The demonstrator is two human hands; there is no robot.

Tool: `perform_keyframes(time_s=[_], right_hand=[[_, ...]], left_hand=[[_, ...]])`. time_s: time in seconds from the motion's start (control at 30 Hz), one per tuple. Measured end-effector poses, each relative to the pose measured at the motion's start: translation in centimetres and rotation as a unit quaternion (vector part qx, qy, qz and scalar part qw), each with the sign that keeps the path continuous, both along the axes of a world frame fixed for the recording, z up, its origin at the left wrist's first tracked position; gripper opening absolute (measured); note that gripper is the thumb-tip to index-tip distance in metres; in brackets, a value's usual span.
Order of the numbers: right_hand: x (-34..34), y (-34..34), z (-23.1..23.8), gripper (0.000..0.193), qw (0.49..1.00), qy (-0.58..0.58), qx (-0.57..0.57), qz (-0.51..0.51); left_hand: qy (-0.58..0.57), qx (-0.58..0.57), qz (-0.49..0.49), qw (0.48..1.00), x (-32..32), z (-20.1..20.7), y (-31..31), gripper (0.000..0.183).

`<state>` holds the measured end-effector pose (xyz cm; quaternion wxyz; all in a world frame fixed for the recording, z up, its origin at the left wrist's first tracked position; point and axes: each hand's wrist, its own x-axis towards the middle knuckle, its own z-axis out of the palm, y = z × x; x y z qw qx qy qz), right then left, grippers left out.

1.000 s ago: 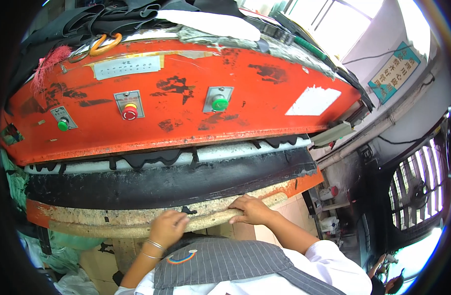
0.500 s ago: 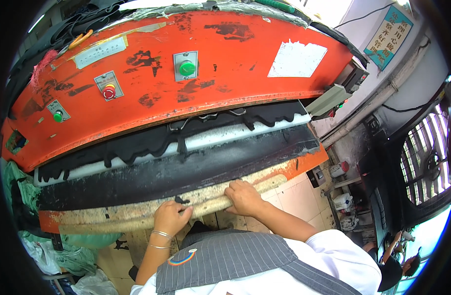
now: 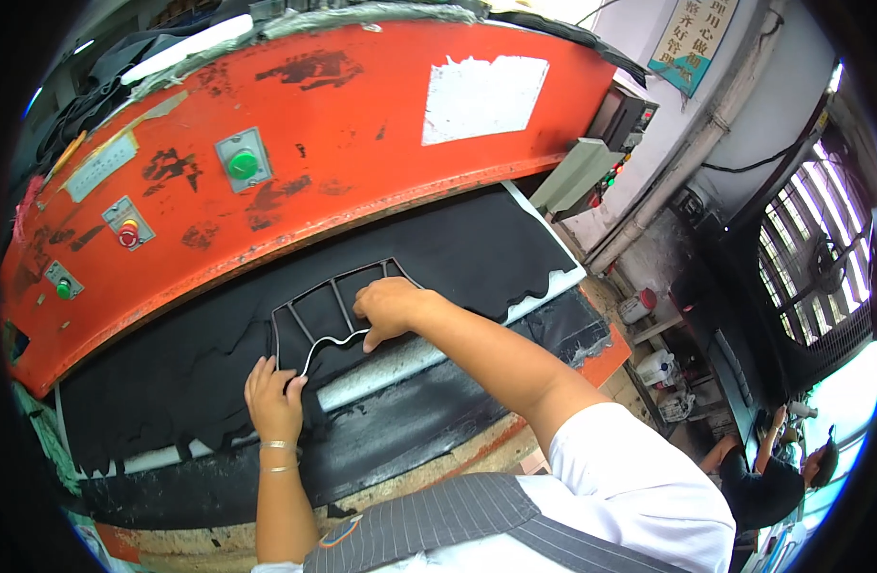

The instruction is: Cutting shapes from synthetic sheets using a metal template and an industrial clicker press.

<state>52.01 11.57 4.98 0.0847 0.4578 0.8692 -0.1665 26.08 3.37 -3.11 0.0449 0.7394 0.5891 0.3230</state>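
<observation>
Press (image 3: 333, 153): orange-red, arching from 9 to 1 o'clock.
Black sheet (image 3: 467, 244): below it, over a white board (image 3: 391, 371); the ragged near edge suggests pieces already cut away, while the stretch toward 2 o'clock looks uncut.
Metal cutting die (image 3: 340, 304): on the sheet, near centre toward 8 o'clock, outside the press's lower edge.
Right hand (image 3: 393, 307): grasping the die at its 3 o'clock.
Left hand (image 3: 274, 399): gripping its 7 o'clock corner.
Change: half a second ago both hands are at the pale front rail (image 3: 458, 460); now more sheet shows.
</observation>
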Motion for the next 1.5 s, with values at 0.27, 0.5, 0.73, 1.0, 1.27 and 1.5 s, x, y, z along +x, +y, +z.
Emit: perform_keyframes(time_s=[0.27,0.5,0.73,1.0,1.27,1.5], right_hand=[[1.3,0.4,2.2,0.056,0.992,-0.075,-0.097,0.013],[1.4,1.7,5.8,0.038,0.995,0.042,-0.071,-0.052],[-0.4,7.3,-0.3,0.041,0.995,0.033,0.082,-0.051],[-0.9,7.5,-3.0,0.044,0.989,-0.006,0.109,-0.098],[8.6,5.7,-8.1,0.094,0.920,0.223,0.207,-0.246],[8.0,6.3,-6.8,0.083,0.900,0.331,0.167,-0.229]], left_hand=[[-0.140,0.099,-0.112,0.979,3.4,7.9,0.5,0.020],[0.034,0.008,-0.065,0.997,2.7,-0.1,-0.8,0.044],[0.018,-0.021,-0.070,0.997,2.1,-1.0,-1.1,0.048],[-0.022,-0.010,-0.080,0.996,1.1,-0.5,-0.4,0.045],[-0.065,-0.013,0.021,0.998,-3.4,1.0,8.6,0.035],[-0.045,-0.017,0.005,0.999,-3.1,-1.1,11.0,0.025]])
